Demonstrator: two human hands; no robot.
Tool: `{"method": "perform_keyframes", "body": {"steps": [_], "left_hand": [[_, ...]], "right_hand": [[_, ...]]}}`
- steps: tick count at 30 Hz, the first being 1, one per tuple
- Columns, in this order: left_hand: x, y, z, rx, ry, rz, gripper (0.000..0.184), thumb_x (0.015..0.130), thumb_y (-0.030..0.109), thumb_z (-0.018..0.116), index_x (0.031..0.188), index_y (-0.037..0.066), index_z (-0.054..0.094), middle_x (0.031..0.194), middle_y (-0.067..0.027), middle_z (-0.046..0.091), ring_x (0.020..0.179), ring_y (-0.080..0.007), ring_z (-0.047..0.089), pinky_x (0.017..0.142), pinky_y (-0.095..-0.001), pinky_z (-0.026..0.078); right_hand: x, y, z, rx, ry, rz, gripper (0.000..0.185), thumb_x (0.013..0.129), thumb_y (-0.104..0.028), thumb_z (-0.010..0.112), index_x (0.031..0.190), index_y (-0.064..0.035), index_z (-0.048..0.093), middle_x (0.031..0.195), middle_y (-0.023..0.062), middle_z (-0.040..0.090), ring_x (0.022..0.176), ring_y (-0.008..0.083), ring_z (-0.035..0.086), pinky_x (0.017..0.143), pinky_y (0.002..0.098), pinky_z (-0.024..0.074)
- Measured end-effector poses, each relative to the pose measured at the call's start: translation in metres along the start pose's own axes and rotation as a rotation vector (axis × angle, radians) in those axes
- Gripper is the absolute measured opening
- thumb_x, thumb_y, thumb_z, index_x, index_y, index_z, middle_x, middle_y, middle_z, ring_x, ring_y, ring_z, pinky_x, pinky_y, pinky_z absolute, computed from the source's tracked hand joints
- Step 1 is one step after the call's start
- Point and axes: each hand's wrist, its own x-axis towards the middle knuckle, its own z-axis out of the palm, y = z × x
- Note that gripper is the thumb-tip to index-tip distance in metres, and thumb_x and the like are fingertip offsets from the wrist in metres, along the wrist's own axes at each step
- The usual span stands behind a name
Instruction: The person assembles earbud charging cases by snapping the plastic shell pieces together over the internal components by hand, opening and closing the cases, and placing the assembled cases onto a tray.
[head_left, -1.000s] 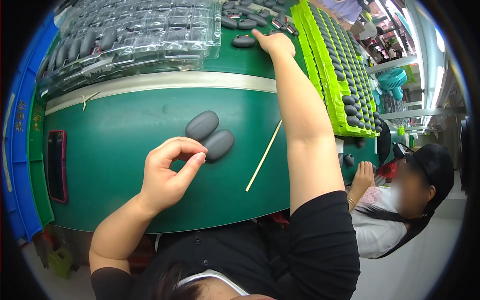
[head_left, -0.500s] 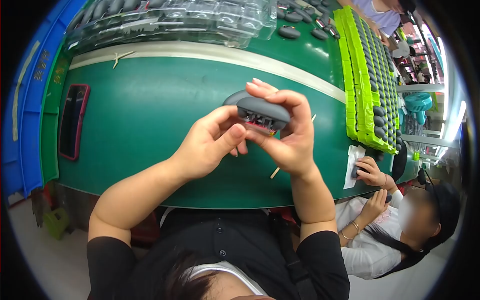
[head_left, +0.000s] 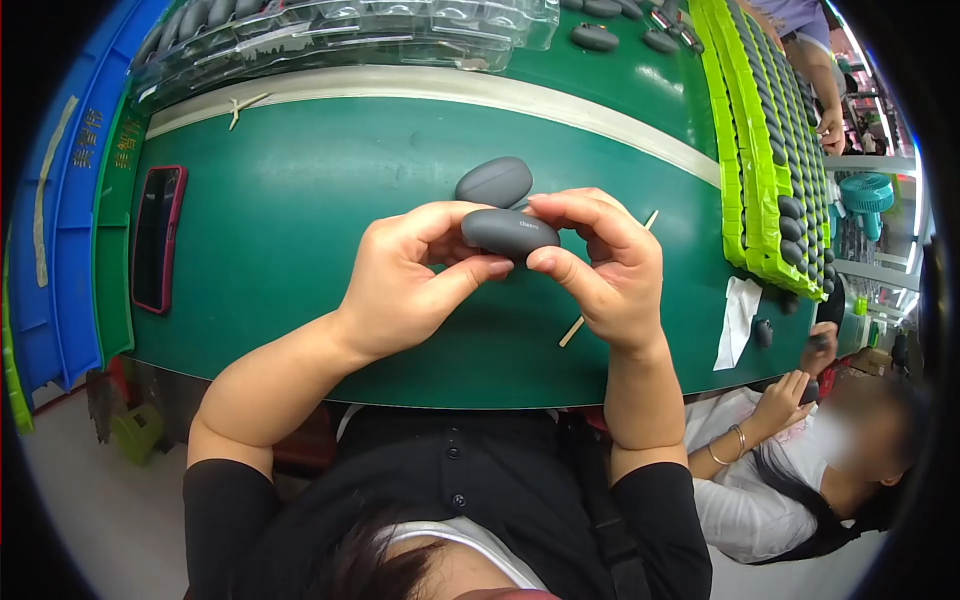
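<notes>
Head view: lime tray [head_left: 738,190] carries pods [head_left: 791,229] like the held pod [head_left: 510,233].

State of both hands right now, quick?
Left hand: closed, thumb and fingers holding one end of the lettered gray case.
Right hand: closed, thumb and fingers holding its other end.

Overall light: bright, cool and fairly even.
Green surface [head_left: 280,230]: pale sheen across the middle, stronger glare towards the top; soft, faint darkening below the hands [head_left: 405,285].
Clear trays [head_left: 430,50]: broken white highlights.
Grey pod [head_left: 495,232]: in focus, its matte shell giving only a dull gleam.
Co-worker [head_left: 745,510]: a blurred patch over the face.
Right background: small, hazy, with blown-out whites.
Frame edges: fisheye bending, straight lines bowed, corners black.
</notes>
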Motion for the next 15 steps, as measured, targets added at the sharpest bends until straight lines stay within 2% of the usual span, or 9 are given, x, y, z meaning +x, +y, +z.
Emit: {"method": "perform_keyframes", "body": {"steps": [4, 7, 10, 13, 15], "left_hand": [[0.0011, -0.0005, 0.0004, -0.010, -0.020, 0.004, 0.032, 0.082, -0.007, 0.065, 0.113, -0.006, 0.056, 0.102, -0.0131, 0.064, 0.091, -0.0188, 0.065, 0.082, -0.0303, 0.055], [-0.0019, 0.0004, 0.0012, 0.031, -0.055, 0.041, 0.033, 0.081, -0.008, 0.065, 0.113, -0.006, 0.056, 0.103, -0.0137, 0.064, 0.091, -0.0194, 0.065, 0.081, -0.0305, 0.055], [-0.0028, -0.0038, 0.0024, -0.003, -0.020, 0.099, 0.035, 0.077, -0.006, 0.068, 0.111, -0.005, 0.060, 0.099, -0.0105, 0.067, 0.089, -0.0175, 0.067, 0.078, -0.0286, 0.055], [-0.0032, 0.0004, 0.0036, -0.049, -0.010, 0.065, 0.035, 0.077, -0.007, 0.068, 0.111, -0.005, 0.060, 0.100, -0.0106, 0.067, 0.091, -0.0179, 0.067, 0.079, -0.0285, 0.054], [-0.0027, 0.0002, 0.0021, -0.019, -0.030, 0.079, 0.034, 0.077, -0.007, 0.068, 0.110, -0.005, 0.060, 0.100, -0.0105, 0.067, 0.091, -0.0176, 0.067, 0.079, -0.0282, 0.054]], "right_hand": [[-0.0015, -0.0011, 0.0009, 0.000, 0.050, -0.018, 0.028, 0.078, -0.013, 0.074, 0.103, -0.0029, 0.067, 0.088, 0.0092, 0.065, 0.081, 0.0165, 0.061, 0.072, 0.0287, 0.0489], [-0.0041, -0.0024, -0.0002, 0.055, 0.097, 0.088, 0.028, 0.087, -0.024, 0.066, 0.104, -0.0021, 0.066, 0.090, 0.0103, 0.065, 0.083, 0.0167, 0.062, 0.074, 0.0283, 0.0487], [-0.0052, -0.0003, -0.0041, 0.108, 0.023, 0.009, 0.039, 0.095, -0.035, 0.052, 0.105, 0.0001, 0.065, 0.091, 0.0111, 0.065, 0.086, 0.0170, 0.062, 0.077, 0.0282, 0.0485], [-0.0062, -0.0020, -0.0014, 0.150, 0.052, 0.018, 0.050, 0.098, -0.042, 0.043, 0.105, 0.0035, 0.063, 0.091, 0.0116, 0.065, 0.087, 0.0178, 0.062, 0.079, 0.0283, 0.0481], [-0.0059, -0.0022, -0.0027, 0.182, 0.060, 0.057, 0.051, 0.098, -0.041, 0.042, 0.104, 0.0051, 0.063, 0.092, 0.0126, 0.065, 0.088, 0.0184, 0.062, 0.079, 0.0289, 0.0483]]}}
